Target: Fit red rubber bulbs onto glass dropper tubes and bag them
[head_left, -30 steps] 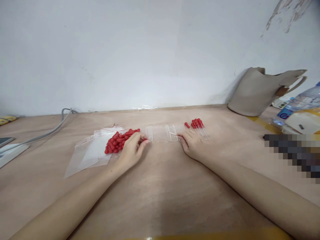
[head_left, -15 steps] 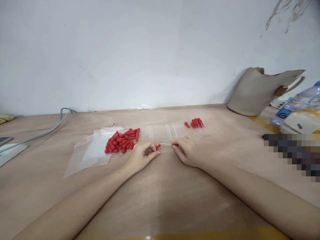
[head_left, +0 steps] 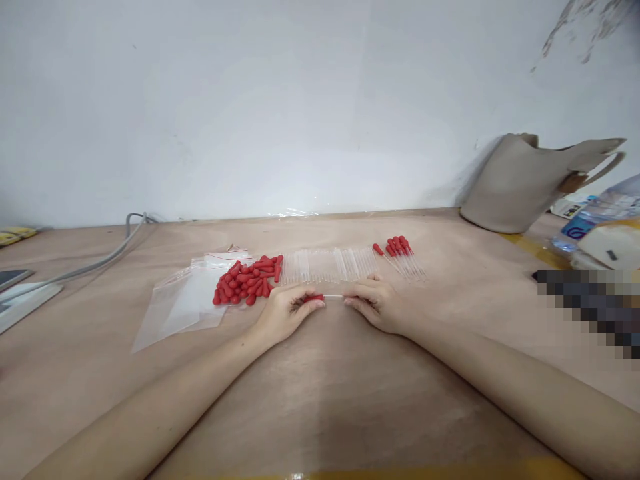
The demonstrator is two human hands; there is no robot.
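Note:
Between the fingers of my left hand [head_left: 287, 310] is a red rubber dropper bulb [head_left: 315, 298], lying level with its mouth to the right. My right hand [head_left: 375, 303] pinches a clear pipette tube [head_left: 333, 297], whose end meets the bulb's mouth. How deep the tube sits in the bulb I cannot tell. A pile of red bulbs [head_left: 245, 280] lies left of my left hand. Beyond my hands runs a row of clear tubes [head_left: 325, 265]. Several droppers with red bulbs fitted [head_left: 400, 247] lie at the right end of that row.
Clear zip bags [head_left: 173, 307] lie under and beside the bulb pile. A grey cable [head_left: 110, 257] crosses the table at the left. A beige bag [head_left: 515, 183] stands at the back right, near a plastic bottle [head_left: 595, 217]. A white wall [head_left: 300, 113] rises behind the table.
The bulb in my left hand has levelled and come against the tube's end; the gap between them has closed. The view has shifted slightly.

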